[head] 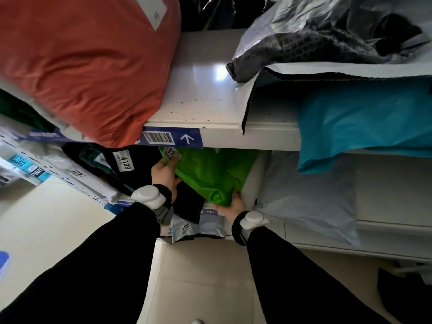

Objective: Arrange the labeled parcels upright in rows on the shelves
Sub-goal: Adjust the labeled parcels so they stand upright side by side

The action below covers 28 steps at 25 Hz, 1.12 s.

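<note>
Green crinkled plastic parcel (210, 174) between hands.

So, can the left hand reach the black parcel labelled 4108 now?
Probably yes: the left hand grips the green parcel right beside the black parcel, with nothing between them, but must first release its grip.

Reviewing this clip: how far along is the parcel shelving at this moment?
Partly done. Labeled parcels 4108 and 3272 already stand in a row on the middle shelf. In hand: the left hand and right hand both grip the green parcel, fitting it beside them. Left: the grey bag and blue parcel lie flat, overhanging the upper shelf, and the orange parcel slumps there.
</note>
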Each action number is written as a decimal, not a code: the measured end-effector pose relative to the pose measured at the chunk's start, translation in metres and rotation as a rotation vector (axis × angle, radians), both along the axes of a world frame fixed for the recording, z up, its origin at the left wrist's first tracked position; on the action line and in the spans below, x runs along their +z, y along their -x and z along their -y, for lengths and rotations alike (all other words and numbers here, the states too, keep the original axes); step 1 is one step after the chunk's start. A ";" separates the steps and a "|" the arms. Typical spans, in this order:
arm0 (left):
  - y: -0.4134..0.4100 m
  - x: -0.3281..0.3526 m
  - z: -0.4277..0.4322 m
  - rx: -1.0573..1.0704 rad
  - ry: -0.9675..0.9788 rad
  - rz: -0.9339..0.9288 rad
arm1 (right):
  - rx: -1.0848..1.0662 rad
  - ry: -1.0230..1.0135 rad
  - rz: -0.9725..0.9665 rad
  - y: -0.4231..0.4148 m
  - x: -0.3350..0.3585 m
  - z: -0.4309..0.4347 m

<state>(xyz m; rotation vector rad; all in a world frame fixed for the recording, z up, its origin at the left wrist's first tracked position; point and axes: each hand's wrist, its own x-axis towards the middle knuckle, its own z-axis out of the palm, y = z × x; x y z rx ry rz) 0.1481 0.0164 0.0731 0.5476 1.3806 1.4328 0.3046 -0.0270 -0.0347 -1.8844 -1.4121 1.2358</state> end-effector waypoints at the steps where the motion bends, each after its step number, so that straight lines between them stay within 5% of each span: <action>1: 0.004 0.001 0.001 0.003 -0.003 0.007 | 0.005 0.007 0.001 0.005 0.002 -0.001; 28: 0.072 -0.013 -0.010 0.097 -0.003 0.061 | 0.220 -0.012 0.208 0.067 -0.016 -0.037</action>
